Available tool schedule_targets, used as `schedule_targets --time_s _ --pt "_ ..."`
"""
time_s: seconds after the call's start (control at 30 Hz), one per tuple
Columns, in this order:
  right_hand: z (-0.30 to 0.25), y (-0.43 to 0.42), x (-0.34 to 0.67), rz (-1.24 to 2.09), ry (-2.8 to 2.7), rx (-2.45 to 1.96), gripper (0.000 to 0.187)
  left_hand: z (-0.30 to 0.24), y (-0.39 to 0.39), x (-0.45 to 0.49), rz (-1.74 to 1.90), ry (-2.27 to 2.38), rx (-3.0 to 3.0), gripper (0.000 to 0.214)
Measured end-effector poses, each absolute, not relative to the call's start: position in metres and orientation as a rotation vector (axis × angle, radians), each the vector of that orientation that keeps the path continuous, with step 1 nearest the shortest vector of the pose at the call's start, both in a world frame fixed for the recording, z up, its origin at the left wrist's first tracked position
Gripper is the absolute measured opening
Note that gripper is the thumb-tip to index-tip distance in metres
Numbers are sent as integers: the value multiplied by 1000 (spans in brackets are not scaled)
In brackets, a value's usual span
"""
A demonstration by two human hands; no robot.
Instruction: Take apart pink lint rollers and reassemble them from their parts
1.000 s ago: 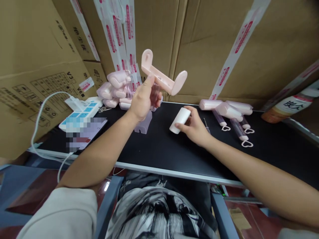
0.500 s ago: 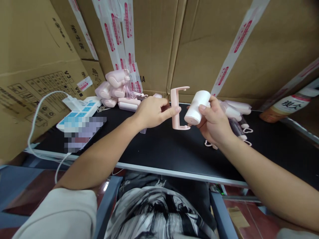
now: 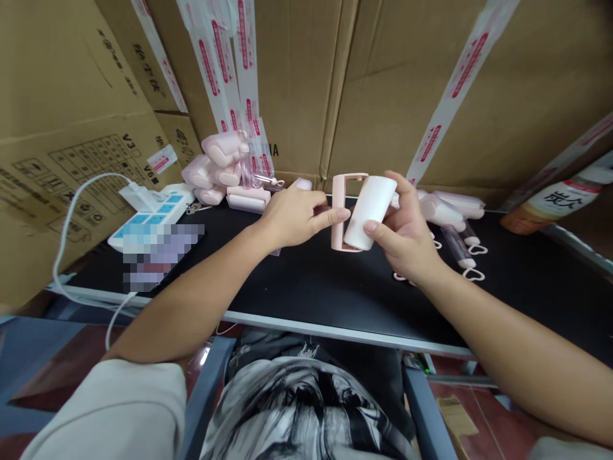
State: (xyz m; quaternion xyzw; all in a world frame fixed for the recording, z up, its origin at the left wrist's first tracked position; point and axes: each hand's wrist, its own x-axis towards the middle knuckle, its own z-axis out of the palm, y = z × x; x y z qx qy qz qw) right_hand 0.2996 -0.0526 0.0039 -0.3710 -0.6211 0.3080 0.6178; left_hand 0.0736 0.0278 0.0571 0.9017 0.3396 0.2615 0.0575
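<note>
My left hand (image 3: 299,216) pinches a pale pink U-shaped holder (image 3: 338,198) by its long back, with the open side turned to the right. In my right hand (image 3: 407,230) is a white roll (image 3: 371,211), probably a lint roller's sticky roll, gripped between thumb and fingers. The roll leans slightly and sits partly between the two arms of the holder, its lower end close to the bottom arm. Whether the roll's ends touch the arms, I cannot tell. Both things are held above the black tabletop (image 3: 306,287).
Pink cased rollers (image 3: 223,169) are piled at the back left, and more rollers with heart-shaped loops (image 3: 457,246) lie at right. A power strip (image 3: 153,214), a phone (image 3: 167,255) and a drink bottle (image 3: 555,201) are on the table. Cardboard (image 3: 297,83) stands behind.
My right hand has brought the white roll leftward and turned it more upright, into the gap of the pink holder. My left hand has barely moved.
</note>
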Motion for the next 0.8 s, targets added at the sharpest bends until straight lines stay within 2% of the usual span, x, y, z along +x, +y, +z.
schedule_targets --time_s 0.2,0.37,0.5,0.57,0.67,0.8 --pt "11 -59 301 792 -1422 -997 97 54 30 76 682 1013 2743 71" --pt "3 -52 305 800 -1558 -1016 77 50 25 79 592 1051 2646 45" --pt "-5 -46 307 759 -1673 -1060 64 45 19 81 561 908 2566 50" --pt "-8 -45 307 759 -1704 -1068 58 43 19 82 575 850 2575 43" --pt "-11 -45 307 708 -1744 -1099 55 39 22 83 629 795 2601 27" --pt "-15 -46 302 544 -1756 -1203 57 34 26 86 699 749 2583 28"
